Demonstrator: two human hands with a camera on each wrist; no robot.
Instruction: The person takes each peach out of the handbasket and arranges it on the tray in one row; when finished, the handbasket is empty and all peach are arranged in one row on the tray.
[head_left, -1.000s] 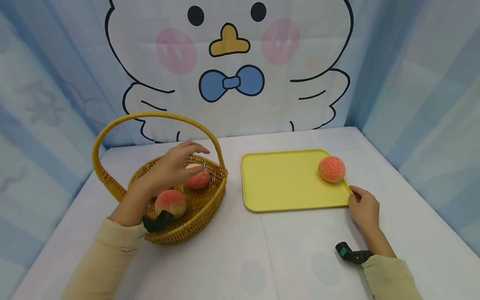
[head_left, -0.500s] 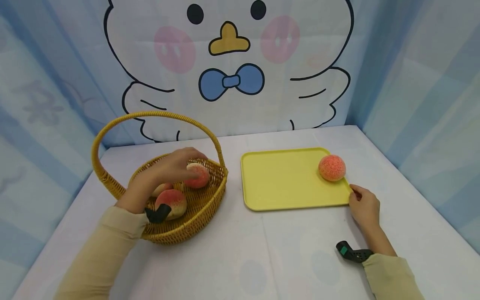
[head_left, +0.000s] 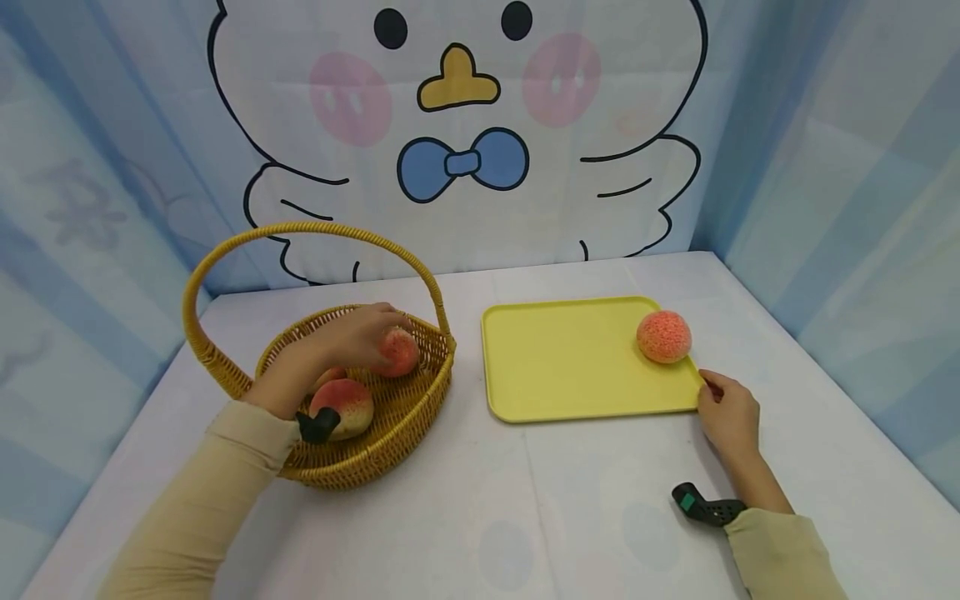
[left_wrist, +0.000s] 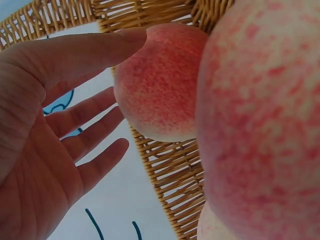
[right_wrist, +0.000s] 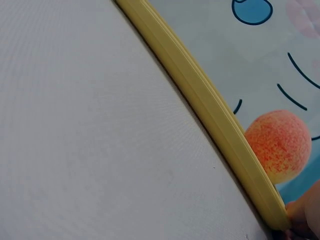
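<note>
On the left stands a wicker basket (head_left: 431, 400) with a tall handle and several peaches inside. My left hand (head_left: 352, 333) reaches into it at the peach (head_left: 401, 352) lying toward the back right. In the left wrist view, the thumb lies over one side of that peach (left_wrist: 165, 90) and the fingers reach round behind it, their tips partly hidden. My right hand (head_left: 729, 421) pinches the near right corner of a yellow tray (head_left: 562, 358). One coral-red peach (head_left: 663, 337) rests at the tray's right end.
A red and cream peach (head_left: 345, 408) lies near the front of the basket, another (head_left: 327, 379) partly hidden behind it by the left arm. The basket handle (head_left: 315, 227) arches over the left hand. A cartoon-printed curtain (head_left: 465, 225) closes off the table's back.
My left hand has lowered into the basket, and its fingers have come round the back right peach. My right hand stays at the tray corner; the tray and its peach have not moved.
</note>
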